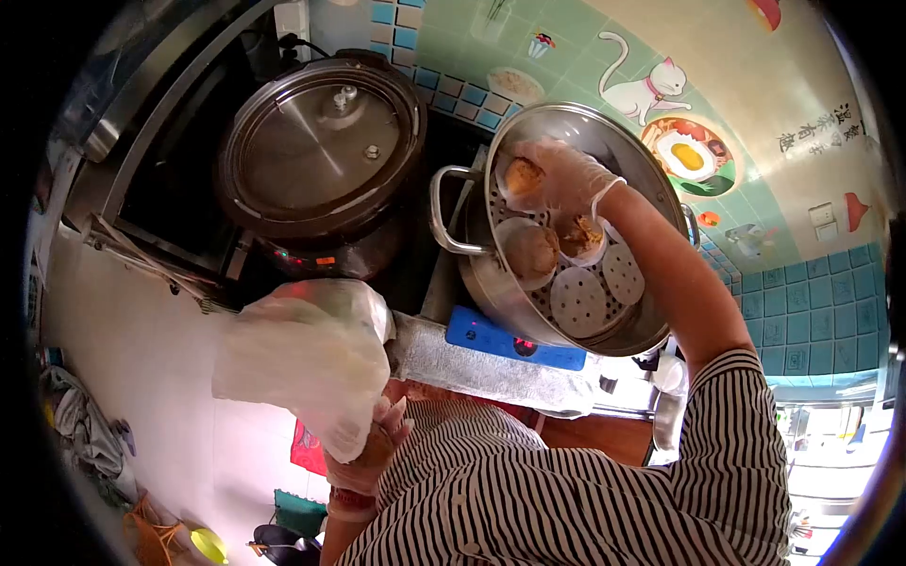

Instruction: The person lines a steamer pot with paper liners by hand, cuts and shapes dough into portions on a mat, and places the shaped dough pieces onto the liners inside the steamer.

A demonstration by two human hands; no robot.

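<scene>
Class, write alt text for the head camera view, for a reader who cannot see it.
A clear-gloved right hand reaches among brown pieces of food on white perforated rounds inside a metal steamer, while the gloved left hand holds a translucent plastic bag. A dark lidded cooker stands beside the steamer.

Kitchen scene, brightly but unevenly lit. White glare at lower right burns out background; faint colored flare rims edge there. Highlights streak metal lid [311,156] and steel pot [505,288]. Dark shadow pools across stovetop [429,203]. Pale floor [179,377] carries pinkish cast. Wide lens bends outer lines; corners black. Center reasonably sharp, far edges soft.
</scene>
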